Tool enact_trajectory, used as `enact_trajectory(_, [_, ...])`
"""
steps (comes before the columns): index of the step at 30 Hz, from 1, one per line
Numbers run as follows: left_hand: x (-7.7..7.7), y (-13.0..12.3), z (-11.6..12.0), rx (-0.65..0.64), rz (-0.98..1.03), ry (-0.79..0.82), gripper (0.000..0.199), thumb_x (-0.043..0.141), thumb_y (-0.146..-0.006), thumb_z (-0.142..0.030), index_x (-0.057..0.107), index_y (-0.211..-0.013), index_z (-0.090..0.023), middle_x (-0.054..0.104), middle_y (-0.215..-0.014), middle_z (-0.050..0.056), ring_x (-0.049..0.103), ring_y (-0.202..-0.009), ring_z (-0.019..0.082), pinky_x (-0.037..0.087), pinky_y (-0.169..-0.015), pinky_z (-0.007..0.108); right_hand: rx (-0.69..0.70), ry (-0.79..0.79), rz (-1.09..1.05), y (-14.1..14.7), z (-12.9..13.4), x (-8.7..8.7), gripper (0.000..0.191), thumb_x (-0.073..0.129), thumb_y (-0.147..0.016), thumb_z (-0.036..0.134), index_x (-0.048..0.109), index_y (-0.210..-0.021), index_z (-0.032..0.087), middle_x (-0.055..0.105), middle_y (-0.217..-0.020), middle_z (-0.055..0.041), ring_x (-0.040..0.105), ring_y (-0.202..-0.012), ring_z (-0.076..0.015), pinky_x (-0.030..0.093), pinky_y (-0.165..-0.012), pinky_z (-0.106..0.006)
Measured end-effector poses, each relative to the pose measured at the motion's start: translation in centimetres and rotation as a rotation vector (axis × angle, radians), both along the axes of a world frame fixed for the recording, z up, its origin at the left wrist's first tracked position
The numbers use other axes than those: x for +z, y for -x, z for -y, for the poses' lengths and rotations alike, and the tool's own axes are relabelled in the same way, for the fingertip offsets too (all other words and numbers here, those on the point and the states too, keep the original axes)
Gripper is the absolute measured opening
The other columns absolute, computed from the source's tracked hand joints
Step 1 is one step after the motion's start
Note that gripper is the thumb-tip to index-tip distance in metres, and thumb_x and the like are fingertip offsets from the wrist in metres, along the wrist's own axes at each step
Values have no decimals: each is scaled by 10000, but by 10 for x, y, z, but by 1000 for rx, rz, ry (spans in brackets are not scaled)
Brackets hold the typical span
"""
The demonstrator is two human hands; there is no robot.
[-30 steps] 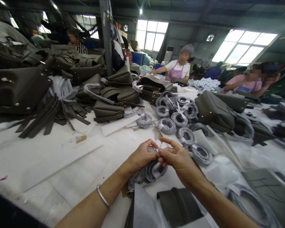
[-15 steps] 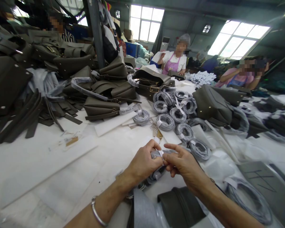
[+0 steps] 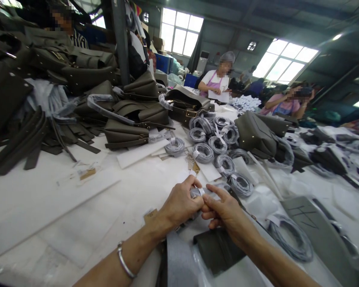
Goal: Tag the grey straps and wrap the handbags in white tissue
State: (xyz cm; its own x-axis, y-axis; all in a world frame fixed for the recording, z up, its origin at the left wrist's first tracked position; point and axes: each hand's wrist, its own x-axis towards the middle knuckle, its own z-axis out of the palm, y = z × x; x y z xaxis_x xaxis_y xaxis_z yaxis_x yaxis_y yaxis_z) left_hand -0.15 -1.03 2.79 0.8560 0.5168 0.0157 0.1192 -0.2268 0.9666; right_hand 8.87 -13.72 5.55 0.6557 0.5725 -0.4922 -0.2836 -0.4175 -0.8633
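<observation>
At the near middle of the table, my left hand (image 3: 179, 202) is closed around a coiled strap in grey plastic wrap (image 3: 195, 193), mostly hidden by the fingers. A white paper band (image 3: 201, 191) crosses the coil. My right hand (image 3: 229, 213) pinches at this band, thumb and index fingertips meeting beside the left thumb, the other fingers loosely bent. Below the hands lie a dark olive bag piece (image 3: 217, 249) and a grey panel (image 3: 179, 259). A brown tag (image 3: 150, 215) shows beside the left wrist.
Several banded strap coils (image 3: 203, 152) lie beyond my hands. Dark bags (image 3: 131, 133) and loose straps (image 3: 32, 135) are heaped at left. A larger coil (image 3: 291, 237) and a marked grey board (image 3: 309, 223) lie at right. A person in a pink apron (image 3: 214, 84) works across the table.
The view has shifted slightly to the right. Both hands stay together at the banded coil, with little finger movement. The person across has lowered their hands to a white sheet.
</observation>
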Motion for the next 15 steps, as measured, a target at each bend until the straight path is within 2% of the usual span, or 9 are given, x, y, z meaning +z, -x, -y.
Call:
enact_trajectory(4, [-10, -5, -13, 4, 16, 128, 283, 592, -678, -247, 587, -955, -188, 542, -652, -55, 441, -550, 109, 331, -512, 225, 141, 98, 169, -2, -6, -15, 706, 555, -924, 505, 330, -1476, 127, 619, -476, 35, 598, -380, -176, 433, -348, -215])
enact_trajectory(7, [-18, -8, -21, -29, 47, 255, 324, 637, -669, -274, 597, -973, -171, 581, -705, -31, 493, -612, 121, 353, -550, 224, 282, 182, 382, -14, -9, -11, 709, 537, -929, 496, 309, -1506, 154, 612, -472, 52, 578, -354, -174, 410, -354, -226])
enact_trajectory(9, [-20, -9, -23, -28, 54, 323, 340, 662, -652, -280, 597, -965, -163, 592, -717, -21, 510, -640, 127, 357, -570, 224, 415, 274, 630, -25, -10, -2, 693, 582, -912, 479, 358, -1498, 184, 629, -506, 49, 593, -383, -172, 431, -412, -243])
enact_trajectory(12, [-20, -9, -23, -15, 63, 412, 330, 656, -634, -260, 582, -940, -162, 586, -708, -26, 495, -621, 114, 348, -571, 221, 612, 389, 1124, -41, -12, 13, 607, 675, -873, 449, 503, -1418, 243, 698, -648, 4, 672, -561, -205, 462, -551, -284])
enact_trajectory(15, [-21, -9, -24, -18, 76, 452, 297, 651, -639, -251, 560, -910, -174, 570, -688, -41, 477, -591, 102, 341, -550, 214, 747, 361, 1465, -52, -17, 20, 575, 736, -832, 456, 573, -1352, 273, 735, -874, -44, 699, -751, -237, 464, -636, -307])
